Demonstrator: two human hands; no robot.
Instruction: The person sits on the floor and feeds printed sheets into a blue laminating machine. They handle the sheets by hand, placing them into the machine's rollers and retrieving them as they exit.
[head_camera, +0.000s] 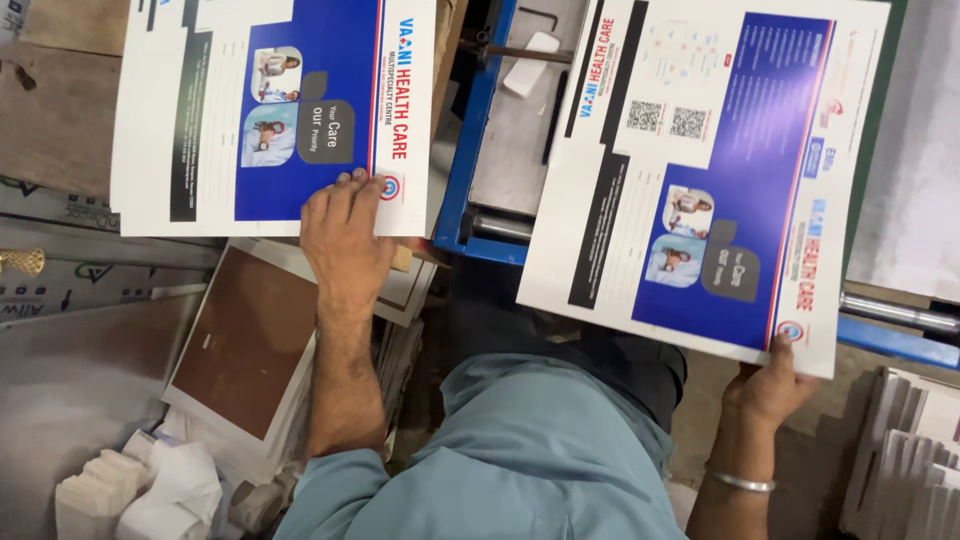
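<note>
The left hand (345, 235) presses flat on a printed sheet (270, 110) atop the left stack. The right hand (770, 385) pinches another sheet (700, 170) over the blue machine (480, 150); square its edges and keep it flat.

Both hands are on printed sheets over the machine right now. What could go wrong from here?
1. The right hand grips the big printed sheet by one corner only; it may sag or crease.
2. That sheet hangs over the blue machine frame and its rollers; an edge might snag.
3. The left hand presses only the near edge of the left stack of sheets; sheets could slide.
</note>
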